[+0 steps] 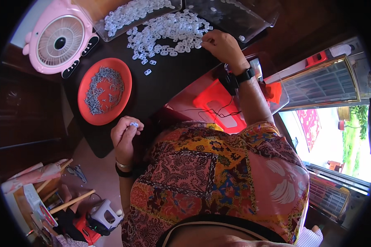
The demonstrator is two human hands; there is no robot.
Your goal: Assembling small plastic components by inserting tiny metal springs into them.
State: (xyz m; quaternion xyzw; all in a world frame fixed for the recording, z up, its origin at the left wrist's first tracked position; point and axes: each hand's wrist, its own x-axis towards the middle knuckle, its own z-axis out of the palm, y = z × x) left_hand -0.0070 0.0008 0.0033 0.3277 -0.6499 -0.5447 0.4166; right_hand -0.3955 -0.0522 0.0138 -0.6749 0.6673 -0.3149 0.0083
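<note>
My left hand [127, 135] is closed in a pinch on a small white plastic piece [134, 124], held near the table's front edge. At the far side my right hand [223, 48] reaches to the right end of a pile of white plastic pieces [175, 31]. Its thumb and fingertips are pinched on one white piece [202, 43]. The pieces are small, flat ovals, several showing two holes. Beyond my left hand, an orange-red oval bowl [127, 84] holds many small grey screws [95, 92], which ring its bottom.
A clear bin [107, 37] of white pieces stands behind the pile; another clear bin [255, 31] sits at right. A pink fan [59, 41] occupies the table's far left. Under my right forearm are a red plastic stool [218, 99] and dark cables [214, 112].
</note>
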